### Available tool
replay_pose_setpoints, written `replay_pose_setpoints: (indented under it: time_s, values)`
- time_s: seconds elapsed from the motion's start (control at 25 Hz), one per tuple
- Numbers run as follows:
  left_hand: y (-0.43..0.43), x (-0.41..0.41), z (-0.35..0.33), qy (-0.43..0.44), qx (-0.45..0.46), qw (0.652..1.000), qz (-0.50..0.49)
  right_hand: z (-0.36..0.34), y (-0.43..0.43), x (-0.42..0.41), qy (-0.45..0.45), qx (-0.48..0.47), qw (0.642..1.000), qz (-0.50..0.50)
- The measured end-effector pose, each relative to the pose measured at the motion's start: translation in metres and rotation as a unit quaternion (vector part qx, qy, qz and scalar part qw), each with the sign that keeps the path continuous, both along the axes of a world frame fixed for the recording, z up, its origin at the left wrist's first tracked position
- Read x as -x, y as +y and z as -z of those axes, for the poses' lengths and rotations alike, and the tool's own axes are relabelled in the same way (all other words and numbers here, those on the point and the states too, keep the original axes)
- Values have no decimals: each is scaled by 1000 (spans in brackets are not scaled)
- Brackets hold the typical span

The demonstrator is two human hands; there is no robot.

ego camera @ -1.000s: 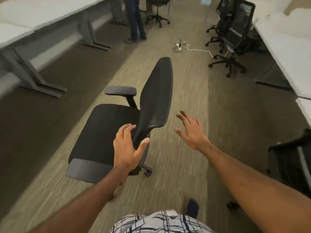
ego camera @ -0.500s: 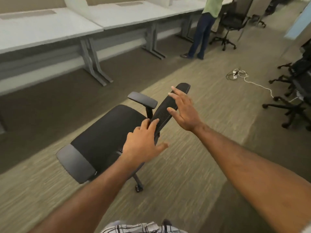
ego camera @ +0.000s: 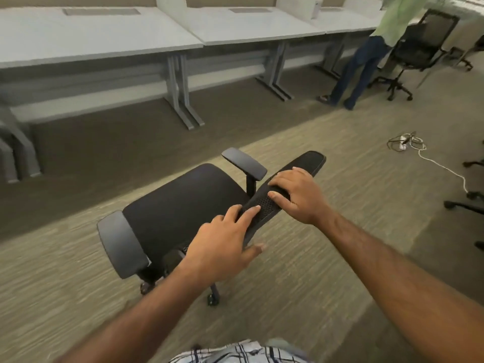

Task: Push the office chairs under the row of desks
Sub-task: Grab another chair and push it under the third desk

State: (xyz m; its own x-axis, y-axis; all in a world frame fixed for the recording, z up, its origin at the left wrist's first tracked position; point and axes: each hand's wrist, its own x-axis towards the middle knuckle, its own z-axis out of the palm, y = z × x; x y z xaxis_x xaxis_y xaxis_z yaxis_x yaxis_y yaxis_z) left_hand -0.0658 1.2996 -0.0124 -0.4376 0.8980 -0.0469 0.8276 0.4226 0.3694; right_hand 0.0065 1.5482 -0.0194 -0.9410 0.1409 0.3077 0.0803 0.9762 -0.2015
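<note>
Together, left hand and right hand clasp the backrest of the black mesh office chair.

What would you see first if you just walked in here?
A black office chair in the middle of the carpet, with the left hand and the right hand both gripping the top of its backrest. Beyond it runs a row of white desks, and a person in a green shirt stands at the far right.

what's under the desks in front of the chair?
Under the desks: grey legs, a pale back panel and dark carpet. The chair sits outside them. The far end is hidden behind a standing person.
</note>
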Motion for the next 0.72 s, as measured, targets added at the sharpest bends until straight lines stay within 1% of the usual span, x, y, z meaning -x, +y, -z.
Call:
replay_pose_setpoints:
  time_s: [0.04,0.12,0.24,0.32,0.4,0.48,0.56,0.72]
  values:
    - [-2,-1,0,3,-4,1000,-3,4,2,0,4,-9,1000,-5]
    - [-7,-1,-3,0,-7,1000,-17,-1,11,5,-10,-22,998,-58]
    - [-8,1,-6,2,-3,998,-57,-22,44,21,-106,-15,984,-141]
    - [-6,0,-6,15,15,993,-116,-28,61,36,-152,-21,974,-166]
    - [-2,1,-10,22,52,982,-179,-25,67,45,-135,-38,974,-180]
    - [5,3,-17,8,75,971,-227,-18,70,50,-92,-38,977,-189]
    - [11,7,-22,-2,89,964,-250,-16,72,60,-70,-39,978,-194]
    - [16,23,-29,-17,102,952,-288,-23,77,91,-66,-51,973,-216]
